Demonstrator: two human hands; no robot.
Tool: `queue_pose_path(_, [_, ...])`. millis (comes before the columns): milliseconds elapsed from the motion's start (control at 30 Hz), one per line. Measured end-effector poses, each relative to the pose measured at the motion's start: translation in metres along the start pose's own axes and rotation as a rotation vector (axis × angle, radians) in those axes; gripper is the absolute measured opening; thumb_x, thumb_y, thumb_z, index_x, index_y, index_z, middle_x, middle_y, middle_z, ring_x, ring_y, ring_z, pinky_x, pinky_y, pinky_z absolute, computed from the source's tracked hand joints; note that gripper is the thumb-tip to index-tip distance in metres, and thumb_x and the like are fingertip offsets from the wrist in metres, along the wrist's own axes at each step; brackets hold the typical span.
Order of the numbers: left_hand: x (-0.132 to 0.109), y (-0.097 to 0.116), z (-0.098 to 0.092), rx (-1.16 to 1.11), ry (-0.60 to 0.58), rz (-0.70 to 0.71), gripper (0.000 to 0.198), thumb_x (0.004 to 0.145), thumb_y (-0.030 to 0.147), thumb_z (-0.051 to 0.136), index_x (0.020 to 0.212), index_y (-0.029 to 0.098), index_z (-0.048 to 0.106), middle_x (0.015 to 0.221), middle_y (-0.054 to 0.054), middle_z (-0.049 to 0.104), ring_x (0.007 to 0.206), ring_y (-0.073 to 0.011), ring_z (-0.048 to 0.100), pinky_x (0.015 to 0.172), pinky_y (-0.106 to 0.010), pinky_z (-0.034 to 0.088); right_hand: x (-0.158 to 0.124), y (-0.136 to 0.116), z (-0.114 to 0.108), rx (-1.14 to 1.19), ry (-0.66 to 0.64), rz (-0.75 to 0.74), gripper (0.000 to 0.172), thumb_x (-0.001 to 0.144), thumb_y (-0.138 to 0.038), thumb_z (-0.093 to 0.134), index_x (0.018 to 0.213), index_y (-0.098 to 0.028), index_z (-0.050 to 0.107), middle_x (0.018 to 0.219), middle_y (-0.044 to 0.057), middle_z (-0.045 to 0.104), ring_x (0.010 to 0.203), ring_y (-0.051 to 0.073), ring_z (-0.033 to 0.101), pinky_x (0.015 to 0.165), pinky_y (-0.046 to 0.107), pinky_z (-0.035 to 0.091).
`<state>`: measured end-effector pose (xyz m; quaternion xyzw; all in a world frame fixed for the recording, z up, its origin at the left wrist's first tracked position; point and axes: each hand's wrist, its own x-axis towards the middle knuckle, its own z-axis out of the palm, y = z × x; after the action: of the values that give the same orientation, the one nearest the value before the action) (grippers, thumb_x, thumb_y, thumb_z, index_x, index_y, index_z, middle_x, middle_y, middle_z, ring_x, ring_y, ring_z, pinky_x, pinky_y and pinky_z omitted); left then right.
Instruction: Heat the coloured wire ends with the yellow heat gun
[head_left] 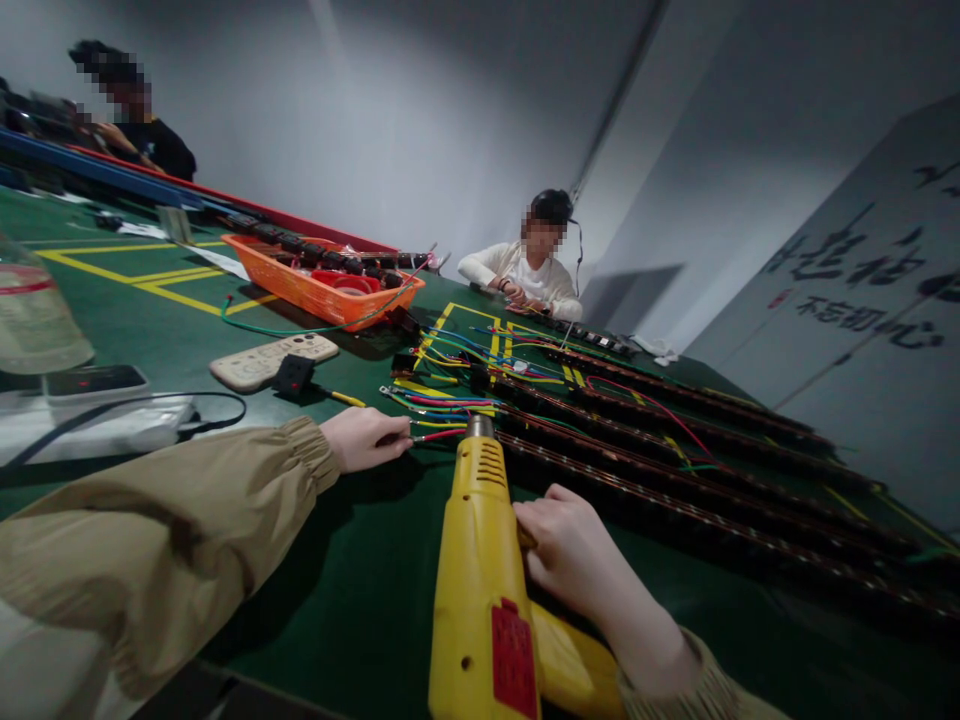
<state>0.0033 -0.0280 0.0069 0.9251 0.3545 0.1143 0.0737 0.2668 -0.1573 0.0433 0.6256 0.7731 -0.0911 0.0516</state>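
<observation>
My right hand [574, 550] is wrapped around the handle of a yellow heat gun [476, 550]. Its metal nozzle points away from me, toward several coloured wires [442, 402]. My left hand [367, 438] is closed in a pinch at the end of a red wire [448, 434], left of the nozzle. A yellow-green wire runs close to the same fingertips; whether it is pinched too, I cannot tell. The wires lead to long dark strips with copper-coloured windings [645, 515], lying side by side on the green table [360, 580].
An orange basket [315, 290] holds dark parts. Nearer are a beige remote control [262, 362], a small black cube [292, 375], a white power strip [112, 430], a phone [97, 380] and a clear plastic bottle [37, 325]. One person [525, 265] works across the table, another [154, 140] far left.
</observation>
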Motion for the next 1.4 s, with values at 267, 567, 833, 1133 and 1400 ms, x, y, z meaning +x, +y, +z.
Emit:
queue_pose_path(267, [-0.001, 0.001, -0.001, -0.016, -0.013, -0.003, 0.032, 0.089, 0.041, 0.032, 0.084, 0.017, 0.053, 0.065, -0.001, 0.052, 0.057, -0.0095, 0.045, 0.054, -0.021, 0.025, 0.0, -0.009, 0.002, -0.045, -0.056, -0.065, 0.02, 0.07, -0.021, 0.037, 0.079, -0.016, 0.054, 0.085, -0.003, 0.059, 0.06, -0.004, 0.015, 0.076, 0.019, 0.013])
queue_pose_path(567, [0.001, -0.001, 0.003, -0.008, -0.036, -0.024, 0.03, 0.088, 0.04, 0.032, 0.086, 0.019, 0.054, 0.069, 0.0, 0.055, 0.06, -0.0092, 0.047, 0.054, -0.02, 0.025, -0.002, -0.032, 0.006, -0.091, -0.143, -0.168, 0.023, 0.069, -0.025, 0.038, 0.085, -0.018, 0.053, 0.092, -0.001, 0.059, 0.072, -0.001, 0.039, 0.078, 0.02, 0.014])
queue_pose_path(833, [0.0, -0.002, 0.002, -0.007, 0.001, -0.008, 0.029, 0.088, 0.039, 0.033, 0.087, 0.019, 0.055, 0.07, 0.0, 0.056, 0.062, -0.0094, 0.049, 0.056, -0.02, 0.028, 0.001, -0.04, 0.002, -0.079, -0.192, -0.217, 0.023, 0.066, -0.028, 0.039, 0.082, -0.017, 0.051, 0.09, -0.002, 0.059, 0.067, -0.002, 0.032, 0.076, 0.02, 0.013])
queue_pose_path(1133, [0.0, -0.003, 0.006, 0.017, 0.084, 0.03, 0.03, 0.088, 0.04, 0.033, 0.083, 0.019, 0.055, 0.064, 0.001, 0.055, 0.057, -0.0089, 0.048, 0.052, -0.021, 0.026, 0.006, -0.031, 0.003, -0.022, -0.153, -0.157, 0.022, 0.065, -0.024, 0.039, 0.08, -0.016, 0.053, 0.086, -0.003, 0.059, 0.06, -0.005, 0.01, 0.075, 0.019, 0.012])
queue_pose_path(1400, [0.0, -0.007, 0.008, 0.033, 0.11, 0.018, 0.032, 0.089, 0.041, 0.031, 0.085, 0.02, 0.055, 0.07, 0.001, 0.058, 0.063, -0.0109, 0.053, 0.054, -0.022, 0.027, 0.004, -0.01, 0.006, 0.034, -0.078, -0.057, 0.02, 0.065, -0.016, 0.038, 0.075, -0.014, 0.055, 0.077, -0.004, 0.059, 0.058, -0.007, 0.012, 0.076, 0.018, 0.013])
